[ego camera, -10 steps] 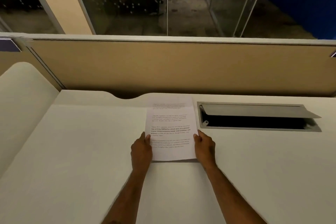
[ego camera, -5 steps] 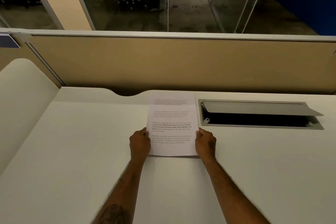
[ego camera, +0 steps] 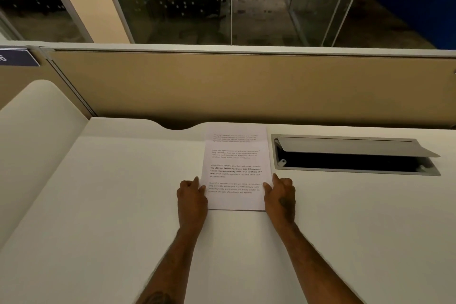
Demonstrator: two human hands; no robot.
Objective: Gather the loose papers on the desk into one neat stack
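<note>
On the smooth, matte white desk (ego camera: 98, 205), toward its far edge, your stack of papers (ego camera: 235, 170) lies flat, a tall rectangle of thin white sheets printed with four short blocks of small text, one block partly in bold. A second sheet shows at the top, its far end sticking out beyond the upper sheet's edge, so the far edges do not line up. Along the near edge a thin dark line marks where the sheets sit on the desk.

Your left hand (ego camera: 191, 196) rests at the left side of the papers, near the lower corner, fingers curled loosely with the thumb tip touching the paper's edge. Your right hand (ego camera: 280, 195) mirrors it on the right side, index finger pointing up along the edge and thumb pressed onto the sheet. Both hands bracket the stack from either side; whether either one actually pinches the sheets, you cannot tell from this view. Your bare forearms run back toward the camera over the desk.

Just right of the papers, a long rectangular cable tray (ego camera: 355, 160) is sunk into the desk surface, framed in brushed grey metal, its thin flat lid tilted open over a dark slot. Behind the desk stands a tan, fabric-like partition panel (ego camera: 246, 89) with a pale metal rail on top, and a curved notch is cut into the desk's far edge to the left of the papers.
</note>
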